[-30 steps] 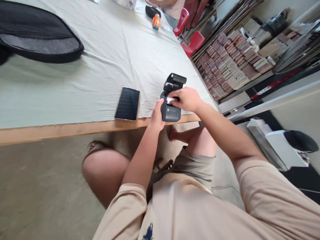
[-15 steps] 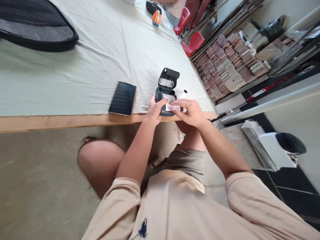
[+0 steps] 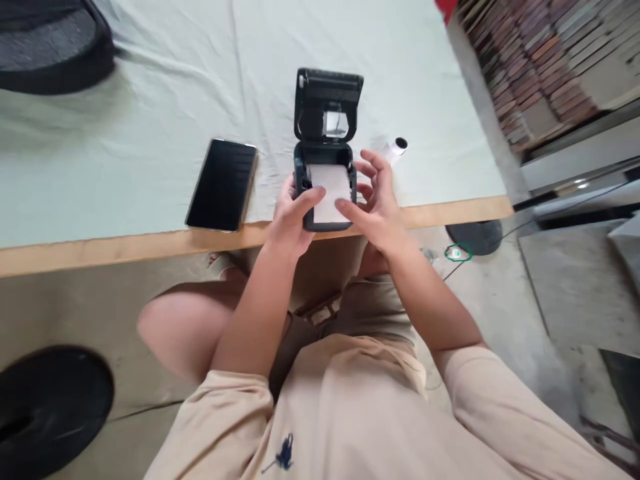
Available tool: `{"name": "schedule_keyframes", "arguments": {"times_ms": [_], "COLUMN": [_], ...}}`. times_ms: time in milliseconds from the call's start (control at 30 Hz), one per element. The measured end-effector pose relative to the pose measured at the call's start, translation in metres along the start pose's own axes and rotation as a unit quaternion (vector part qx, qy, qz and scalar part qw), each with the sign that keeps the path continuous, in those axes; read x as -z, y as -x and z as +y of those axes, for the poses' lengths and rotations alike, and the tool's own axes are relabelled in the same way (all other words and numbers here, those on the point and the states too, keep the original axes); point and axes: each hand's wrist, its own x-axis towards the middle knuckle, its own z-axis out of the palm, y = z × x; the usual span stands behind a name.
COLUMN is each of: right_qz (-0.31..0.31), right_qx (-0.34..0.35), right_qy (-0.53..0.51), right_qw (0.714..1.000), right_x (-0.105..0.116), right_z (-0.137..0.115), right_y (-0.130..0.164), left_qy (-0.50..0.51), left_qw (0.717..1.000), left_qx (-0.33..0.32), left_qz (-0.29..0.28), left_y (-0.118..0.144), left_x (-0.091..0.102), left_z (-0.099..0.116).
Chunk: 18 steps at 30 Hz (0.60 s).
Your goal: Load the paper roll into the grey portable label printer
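A small dark label printer (image 3: 326, 133) stands at the table's front edge with its lid tipped up and back. White paper (image 3: 330, 190) lies across its open bay. My left hand (image 3: 293, 217) grips the printer's left side, thumb resting on the paper. My right hand (image 3: 377, 207) is at the printer's right side, fingers spread, thumb and fingertip touching the paper's lower edge. A white paper roll core (image 3: 395, 148) lies on the cloth just right of the printer.
A black phone (image 3: 223, 185) lies face up left of the printer. A pale cloth covers the table (image 3: 150, 133); its wooden edge (image 3: 125, 247) runs across. A dark padded bag (image 3: 50, 47) sits far left. Stacked bricks (image 3: 545, 60) are on the right, a black disc (image 3: 50, 407) on the floor.
The view swung to face the printer straight on. My right hand lifted off the top of the printer and moved to its right side, uncovering the paper. The left hand stays on the printer.
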Motion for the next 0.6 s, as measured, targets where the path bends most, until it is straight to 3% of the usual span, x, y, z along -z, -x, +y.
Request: {"name": "schedule_keyframes", "arguments": {"times_ms": [167, 333, 500, 600], "right_qz": [-0.021, -0.023, -0.05, -0.066], "right_qx": [0.007, 0.056, 0.035, 0.017], "right_qy": [-0.088, -0.154, -0.225, -0.204], "right_qw": [0.996, 0.986, 0.972, 0.977], "right_x": [0.001, 0.011, 0.021, 0.024], "right_z": [0.011, 0.03, 0.018, 0.012], "right_y": [-0.003, -0.028, -0.054, -0.063], "left_qy": [-0.045, -0.096, -0.12, -0.123], "left_qw": [0.999, 0.995, 0.992, 0.991], "left_qx": [-0.004, 0.006, 0.028, 0.037], "left_qz": [0.014, 0.002, 0.008, 0.021], "left_y": [-0.001, -0.004, -0.002, -0.002], "left_x": [0.004, 0.013, 0.014, 0.009], "left_z": [-0.002, -0.005, -0.002, 0.001]}}
